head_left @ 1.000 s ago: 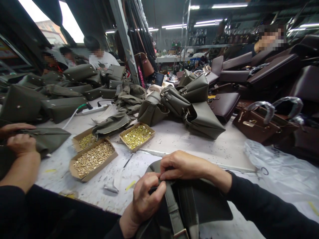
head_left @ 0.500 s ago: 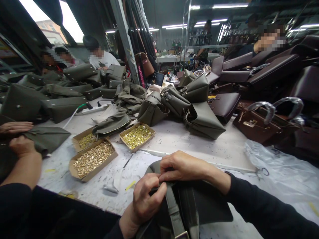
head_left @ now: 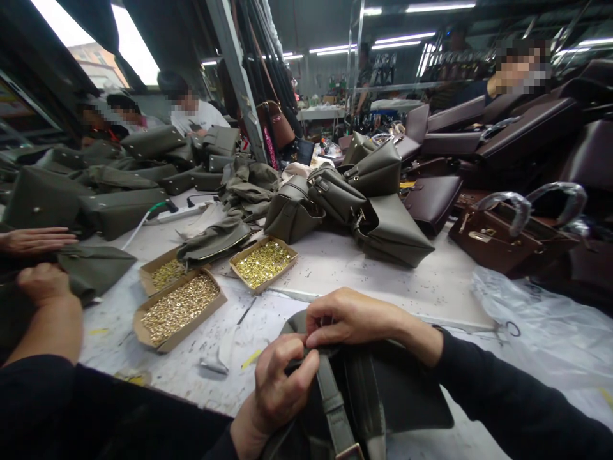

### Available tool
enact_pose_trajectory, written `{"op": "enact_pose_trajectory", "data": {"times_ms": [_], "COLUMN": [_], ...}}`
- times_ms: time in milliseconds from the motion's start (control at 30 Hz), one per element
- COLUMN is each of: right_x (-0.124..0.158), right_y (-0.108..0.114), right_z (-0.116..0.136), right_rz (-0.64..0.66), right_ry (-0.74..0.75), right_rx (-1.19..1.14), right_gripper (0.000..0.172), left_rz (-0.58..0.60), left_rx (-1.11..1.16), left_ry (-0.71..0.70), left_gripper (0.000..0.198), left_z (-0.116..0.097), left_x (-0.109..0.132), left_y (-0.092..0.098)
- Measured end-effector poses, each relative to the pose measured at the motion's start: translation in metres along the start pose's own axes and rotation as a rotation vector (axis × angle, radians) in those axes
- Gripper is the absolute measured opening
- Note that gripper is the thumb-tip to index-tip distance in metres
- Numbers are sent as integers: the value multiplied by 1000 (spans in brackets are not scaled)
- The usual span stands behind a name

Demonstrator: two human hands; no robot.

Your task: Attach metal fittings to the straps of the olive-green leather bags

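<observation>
An olive-green handbag [head_left: 383, 396] lies in front of me at the near edge of the table, its strap [head_left: 332, 409] running toward me. My left hand [head_left: 282, 383] is closed on the bag's top edge beside the strap. My right hand [head_left: 349, 317] is closed too, pinching the same edge just above the left; the fingertips of both hands meet there. Whatever small part sits between the fingertips is hidden.
Three cardboard trays of brass fittings [head_left: 179, 306] sit on the white table [head_left: 364, 268]. Olive bags [head_left: 383, 223] and brown bags [head_left: 512, 233] are piled behind. A co-worker's hands [head_left: 41, 281] press an olive piece at left. Clear plastic [head_left: 536, 326] lies at right.
My hands stay in place on the bag edge. The co-worker's far hand at left has flattened and slid rightward over the olive piece.
</observation>
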State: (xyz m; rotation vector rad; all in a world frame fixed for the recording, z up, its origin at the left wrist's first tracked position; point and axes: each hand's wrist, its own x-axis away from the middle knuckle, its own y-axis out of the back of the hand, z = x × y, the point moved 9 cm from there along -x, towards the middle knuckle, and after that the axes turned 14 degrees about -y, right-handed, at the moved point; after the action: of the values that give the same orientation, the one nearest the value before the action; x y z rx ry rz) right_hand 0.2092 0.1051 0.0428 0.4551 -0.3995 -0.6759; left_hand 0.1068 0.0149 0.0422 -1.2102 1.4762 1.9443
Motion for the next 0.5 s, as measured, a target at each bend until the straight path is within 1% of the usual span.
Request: {"op": "enact_pose_trajectory", "data": {"times_ms": [67, 133, 233, 333, 367, 433, 500], "right_x": [-1, -1, 3, 9, 10, 10, 7], "right_y": [-1, -2, -3, -8, -11, -17, -23], "right_z": [-1, -2, 1, 7, 7, 7, 5], "right_rz": [73, 89, 23, -51, -58, -58, -41], "right_ry": [37, 70, 58, 0, -21, -48, -59], "right_rx": [-137, -165, -59, 102, 150, 226, 273], "right_gripper": [24, 22, 15, 10, 10, 17, 23], "left_rz": [-11, -25, -31, -44, -54, -89, -128], "left_rx": [-1, 1, 2, -37, -62, -111, -139], "left_ry": [17, 19, 12, -13, -22, -33, -9], "left_gripper": [27, 26, 22, 19, 18, 14, 13], "left_z": [2, 2, 0, -4, -5, -6, -5], "left_x": [0, 0, -2, -3, -2, 3, 11], "left_y": [0, 2, 6, 8, 7, 4, -3]}}
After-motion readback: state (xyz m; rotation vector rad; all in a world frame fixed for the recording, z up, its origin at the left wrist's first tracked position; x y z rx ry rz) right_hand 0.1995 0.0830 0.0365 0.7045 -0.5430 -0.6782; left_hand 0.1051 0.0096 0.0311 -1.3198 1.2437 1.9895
